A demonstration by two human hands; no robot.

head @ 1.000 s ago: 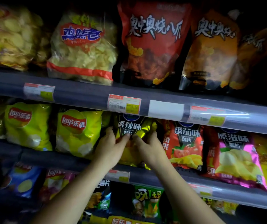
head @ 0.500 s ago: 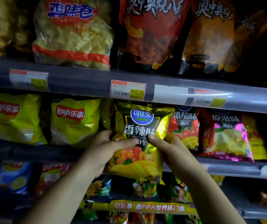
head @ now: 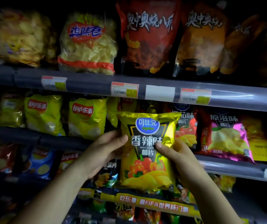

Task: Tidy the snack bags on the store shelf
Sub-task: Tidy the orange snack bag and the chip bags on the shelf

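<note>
Nearest the camera, the left hand [head: 103, 152] and right hand [head: 178, 160] are each pinching a side of one yellow Copico spicy chip bag [head: 147, 152], thumbs on its face, holding it upright in front of the middle shelf [head: 226, 168], clear of its row. Behind it, at 3 o'clock, the tomato bag [head: 185, 128] and pink original-flavour bag [head: 226, 136] are standing facing out; at 9 o'clock the Lay's bags [head: 84, 117] are leaning slightly. Judgement: tidying is underway; this bag is awaiting re-seating.
</note>
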